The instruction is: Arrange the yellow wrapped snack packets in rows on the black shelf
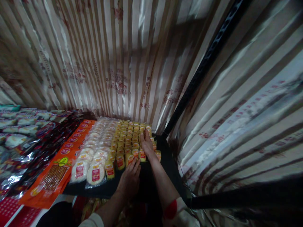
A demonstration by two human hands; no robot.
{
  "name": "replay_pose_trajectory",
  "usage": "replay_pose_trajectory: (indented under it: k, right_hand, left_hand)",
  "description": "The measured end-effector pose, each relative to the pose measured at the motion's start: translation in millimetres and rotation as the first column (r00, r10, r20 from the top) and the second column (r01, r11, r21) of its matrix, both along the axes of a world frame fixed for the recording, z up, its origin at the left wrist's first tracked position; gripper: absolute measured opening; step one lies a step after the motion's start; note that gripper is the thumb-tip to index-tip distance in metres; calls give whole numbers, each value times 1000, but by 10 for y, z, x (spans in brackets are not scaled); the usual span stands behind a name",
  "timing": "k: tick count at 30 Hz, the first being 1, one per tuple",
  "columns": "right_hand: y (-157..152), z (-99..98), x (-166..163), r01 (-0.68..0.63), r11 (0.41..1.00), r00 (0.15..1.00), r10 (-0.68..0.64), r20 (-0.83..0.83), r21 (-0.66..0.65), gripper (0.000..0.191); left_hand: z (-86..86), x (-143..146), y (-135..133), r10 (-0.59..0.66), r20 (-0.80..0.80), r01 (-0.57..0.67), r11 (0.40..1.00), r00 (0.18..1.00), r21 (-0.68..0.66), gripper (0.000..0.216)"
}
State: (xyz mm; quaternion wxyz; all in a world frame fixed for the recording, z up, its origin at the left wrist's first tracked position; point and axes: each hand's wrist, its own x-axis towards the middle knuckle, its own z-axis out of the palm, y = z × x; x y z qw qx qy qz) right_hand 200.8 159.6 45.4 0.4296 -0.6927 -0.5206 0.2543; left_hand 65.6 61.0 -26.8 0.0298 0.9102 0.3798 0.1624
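Rows of small yellow snack packets [120, 161] with red labels stand on a dark shelf [104, 189]. My left hand [129, 178] is at the front of these rows, its stretched fingers against the front packets near the middle. My right hand [146, 143] reaches farther back and lies along the right-hand rows, fingers extended. Neither hand seems to grip a packet, though the undersides of the fingers are hidden. Just left of the yellow packets are rows of round white crackers [96, 173] in clear wrappers.
Orange snack bags [50, 179] lie left of the crackers, with dark glossy packages [30, 157] beyond. Striped printed sheeting [113, 63] hangs behind and to the right. A black metal post [201, 72] rises at the shelf's back right corner; a dark bar [224, 200] runs rightward.
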Motion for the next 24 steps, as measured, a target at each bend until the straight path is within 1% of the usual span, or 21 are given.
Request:
replay_pose_trajectory:
  k: [4, 8, 10, 14, 16, 18, 21, 24]
  right_hand:
    - [20, 6, -1, -31, 1000, 997, 31, 66, -2, 63]
    - [10, 25, 1, -50, 999, 995, 50, 87, -13, 64]
    - [7, 77, 5, -35, 999, 995, 36, 96, -13, 63]
    - [57, 227, 57, -1, 997, 991, -9, 135, 77, 63]
    - [129, 274, 117, 1, 996, 986, -15, 169, 84, 64]
    - [224, 284, 186, 16, 999, 966, -26, 257, 44, 64]
    - [364, 252, 262, 50, 998, 904, -33, 426, -27, 59]
    - [444, 217, 264, 33, 995, 871, 18, 490, -95, 53]
  left_hand:
    - [-7, -3, 1, -1, -5, 1, 1000, 1000, 15, 49]
    - [-19, -7, -2, -9, 0, 9, 1000, 1000, 13, 51]
    - [-17, -6, -5, -7, 5, 7, 1000, 1000, 12, 51]
    - [3, 0, -9, -3, -5, 3, 1000, 1000, 10, 52]
    - [5, 2, -7, -4, -17, 5, 1000, 1000, 9, 52]
    - [-6, 3, -3, -6, -32, 7, 1000, 999, 14, 52]
    - [-40, 5, 3, 2, -46, 0, 1000, 999, 28, 50]
    - [-65, 10, 6, 9, -55, -7, 999, 998, 40, 49]
